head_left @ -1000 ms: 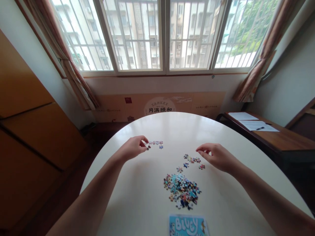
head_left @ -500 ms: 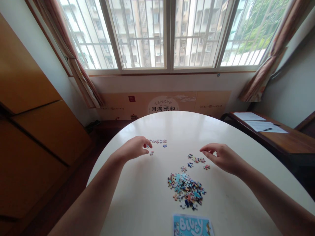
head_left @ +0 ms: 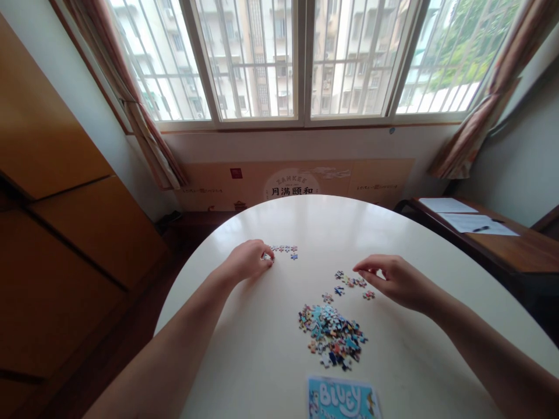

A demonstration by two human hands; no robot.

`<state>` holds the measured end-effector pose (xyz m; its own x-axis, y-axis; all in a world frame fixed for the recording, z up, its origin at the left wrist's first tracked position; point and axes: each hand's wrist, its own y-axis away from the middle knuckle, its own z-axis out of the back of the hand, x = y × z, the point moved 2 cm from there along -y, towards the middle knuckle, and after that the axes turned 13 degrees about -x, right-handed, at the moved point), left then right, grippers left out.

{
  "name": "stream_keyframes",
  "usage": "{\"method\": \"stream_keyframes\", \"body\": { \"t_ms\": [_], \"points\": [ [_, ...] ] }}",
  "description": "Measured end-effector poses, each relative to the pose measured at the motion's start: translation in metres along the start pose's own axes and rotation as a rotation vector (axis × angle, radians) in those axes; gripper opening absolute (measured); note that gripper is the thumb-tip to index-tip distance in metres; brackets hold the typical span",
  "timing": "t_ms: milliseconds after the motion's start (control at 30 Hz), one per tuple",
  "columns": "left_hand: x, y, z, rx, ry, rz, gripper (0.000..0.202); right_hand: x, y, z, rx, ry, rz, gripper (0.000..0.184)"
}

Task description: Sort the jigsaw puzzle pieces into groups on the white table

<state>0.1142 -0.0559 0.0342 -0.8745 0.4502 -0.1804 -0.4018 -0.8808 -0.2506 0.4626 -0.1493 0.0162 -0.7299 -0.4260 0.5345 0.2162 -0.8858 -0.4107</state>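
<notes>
On the round white table [head_left: 279, 361] my left hand [head_left: 247, 262] rests with fingers curled, pressing on a puzzle piece at the left end of a short joined row of pieces [head_left: 285, 250]. My right hand [head_left: 393, 280] hovers beside a small cluster of loose pieces [head_left: 351, 283], thumb and forefinger pinched together; nothing shows clearly between them. A heap of colourful puzzle pieces [head_left: 332, 335] lies nearer to me, between my forearms. The blue puzzle box [head_left: 343, 400] sits at the table's near edge.
A wooden side table [head_left: 502, 244] with papers [head_left: 471, 221] and a pen stands at the right. Wooden cabinets [head_left: 65, 233] line the left wall. A barred window [head_left: 305, 58] with curtains and a printed cardboard panel [head_left: 288, 185] lie beyond the table.
My left hand has lowered onto the table and covered the loose piece beside the row. The right hand has barely shifted. The camera has moved slightly.
</notes>
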Motion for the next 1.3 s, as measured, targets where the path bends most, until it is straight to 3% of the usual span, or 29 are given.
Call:
{"method": "stream_keyframes", "body": {
  "t_ms": [367,1067,1200,1300],
  "points": [
    [0.003,-0.003,-0.011,-0.088,0.003,0.054,0.022,0.001,0.0,0.0,0.022,0.003,0.024,0.024],
    [0.006,-0.005,-0.015,-0.079,0.03,0.061,0.021,0.003,0.001,0.0,0.051,-0.024,0.02,0.024],
    [0.009,-0.005,-0.008,-0.104,0.049,0.062,0.022,0.003,0.001,0.001,0.038,-0.018,0.023,0.024],
    [0.014,-0.004,0.007,-0.201,0.037,0.094,0.026,0.002,0.001,0.002,0.026,-0.01,0.023,0.024]
  ]
}}
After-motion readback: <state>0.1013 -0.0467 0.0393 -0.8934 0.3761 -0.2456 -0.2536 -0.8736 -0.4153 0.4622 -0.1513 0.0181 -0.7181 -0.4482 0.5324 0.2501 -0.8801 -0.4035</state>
